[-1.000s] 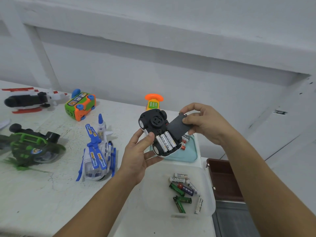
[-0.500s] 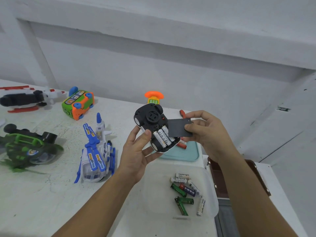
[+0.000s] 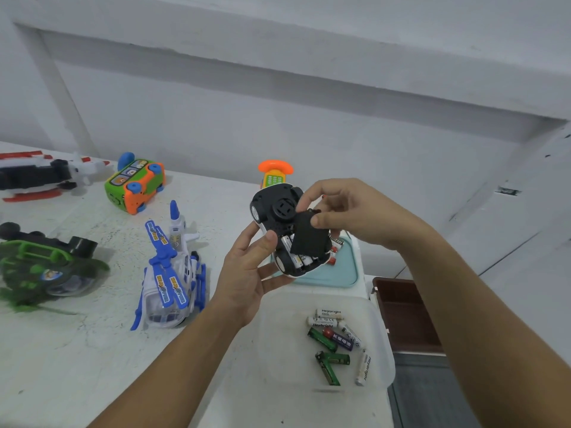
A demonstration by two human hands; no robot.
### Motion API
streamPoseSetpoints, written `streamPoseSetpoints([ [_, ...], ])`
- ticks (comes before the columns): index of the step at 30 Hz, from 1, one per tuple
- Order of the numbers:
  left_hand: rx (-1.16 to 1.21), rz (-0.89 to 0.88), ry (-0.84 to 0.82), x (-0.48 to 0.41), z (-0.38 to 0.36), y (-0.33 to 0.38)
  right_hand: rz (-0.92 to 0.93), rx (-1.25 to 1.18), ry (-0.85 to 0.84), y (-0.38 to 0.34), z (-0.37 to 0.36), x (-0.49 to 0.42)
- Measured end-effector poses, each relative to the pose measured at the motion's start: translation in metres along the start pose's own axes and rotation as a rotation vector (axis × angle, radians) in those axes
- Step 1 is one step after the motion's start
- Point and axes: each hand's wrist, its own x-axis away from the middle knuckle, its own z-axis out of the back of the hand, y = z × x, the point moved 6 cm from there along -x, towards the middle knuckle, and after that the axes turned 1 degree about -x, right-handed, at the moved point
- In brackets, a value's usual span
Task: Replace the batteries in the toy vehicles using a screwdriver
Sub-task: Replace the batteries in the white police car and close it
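Left hand (image 3: pixel 247 273) grips upside-down toy car (image 3: pixel 284 230), held up above clear tub (image 3: pixel 380 344). Right hand (image 3: pixel 349 214) pinches black lid (image 3: pixel 309 236), partly over batteries (image 3: pixel 293 251). Best: line up lid edges, press flat, then screw.

From the upturned black-and-white toy car (image 3: pixel 275 208) gripped in my left hand (image 3: pixel 247 273), bare white tabletop (image 3: pixel 77 350) lay open toward 7 and 8 o'clock. At 9 o'clock the blue-and-white plastic helicopter (image 3: pixel 170 273) barred a low sweep, with the green plastic helicopter (image 3: pixel 40 267) beyond it. The orange-and-green toy bus (image 3: pixel 136 183) stood at 10, and the orange-handled yellow toy phone (image 3: pixel 275 173) stood close behind the car at 12. My right hand (image 3: pixel 355 214), pinching the black battery cover (image 3: pixel 307 236), filled 2 to 3 o'clock. The teal plastic tray (image 3: pixel 349 273) sat beneath the car, the clear plastic tub (image 3: pixel 278 335) of loose batteries (image 3: pixel 333 338) took 6, and the brown box (image 3: pixel 404 310) closed 4.
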Motion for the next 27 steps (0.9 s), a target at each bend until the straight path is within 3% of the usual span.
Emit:
streamPoseSetpoints([
  [11,0.005,0.011,0.004,-0.002,0.001,0.001,0.052,0.197,-0.201,-0.012,-0.018,-0.014],
  [27,-0.008,0.032,0.002,-0.012,0.000,-0.002,-0.015,0.238,-0.205,0.000,-0.017,-0.028],
])
